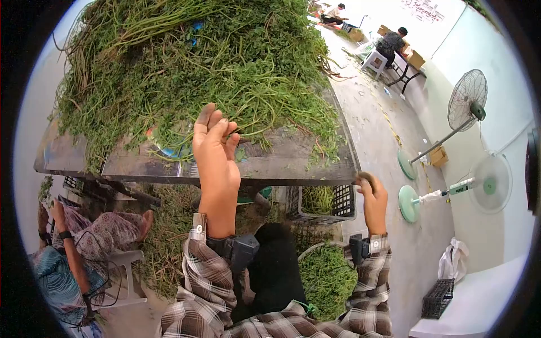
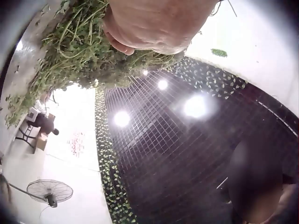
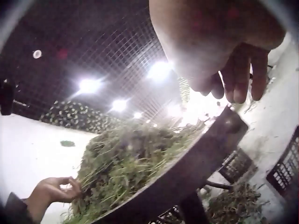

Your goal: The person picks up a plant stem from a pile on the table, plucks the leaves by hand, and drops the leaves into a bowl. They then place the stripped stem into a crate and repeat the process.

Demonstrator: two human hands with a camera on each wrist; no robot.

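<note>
A large heap of leafy green stems covers most of the dark table. Over the table's near edge is my left hand, its fingers loosely bent beside the nearest stems. In the right wrist view the same left hand shows thumb and fingers slightly apart at the heap's side. My right hand is just off the table's right front corner, fingers bent loosely with nothing visible in them. The right wrist view has its fingers hanging above that corner. In the left wrist view, the back of the left hand hides most of its fingers.
Under the table stands a black crate with stems. A tub of picked greens is beside my lap. Another person sits at left. Two fans stand at right; a person sits at a far table.
</note>
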